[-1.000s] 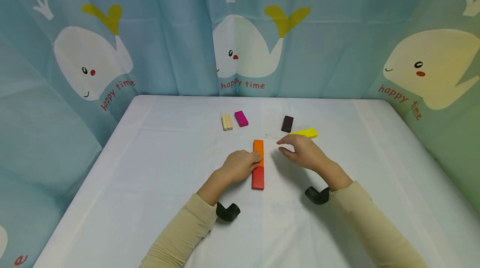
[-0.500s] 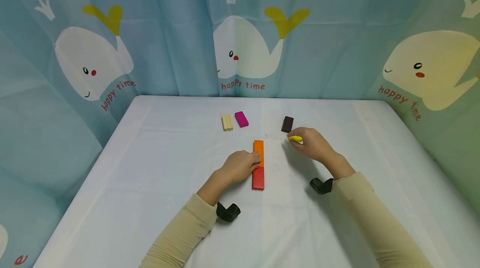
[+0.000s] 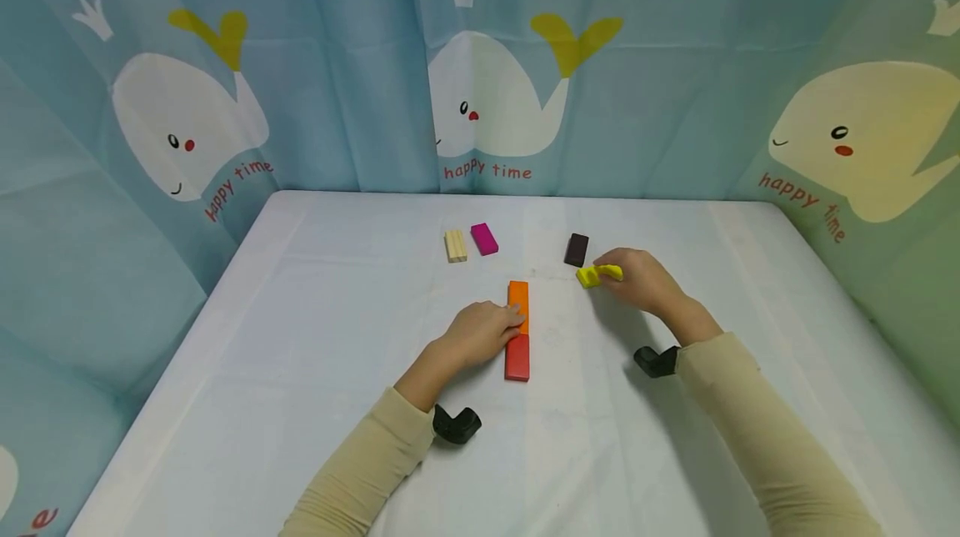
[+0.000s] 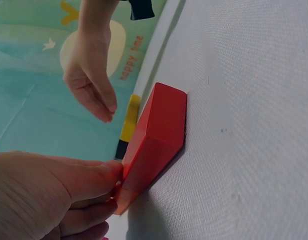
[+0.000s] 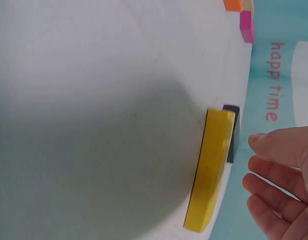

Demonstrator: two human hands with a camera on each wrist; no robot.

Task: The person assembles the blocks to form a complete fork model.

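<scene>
My left hand [image 3: 478, 331] holds an orange block [image 3: 518, 295] near its near end, thumb at the side and fingers over the top. A red block [image 3: 517, 358] lies end to end with it, towards me. In the left wrist view the red block [image 4: 161, 115] fills the middle, its far part behind my fingertips. My right hand [image 3: 641, 278] hovers over a yellow block [image 3: 588, 278], partly covering it in the head view. From the right wrist, the yellow block [image 5: 209, 170] lies on the cloth, with the loosely bent fingers [image 5: 274, 200] apart from it.
A black block [image 3: 576, 249] lies just behind the yellow one. Further left at the back are a magenta block [image 3: 484, 238] and a pale wooden block [image 3: 455, 246]. White cloth covers the table [image 3: 315, 312]; a blue whale-print curtain [image 3: 337, 62] hangs behind.
My right hand first moved onto the yellow block, then drew a little right and away, uncovering its left end. The left hand and its blocks stay put.
</scene>
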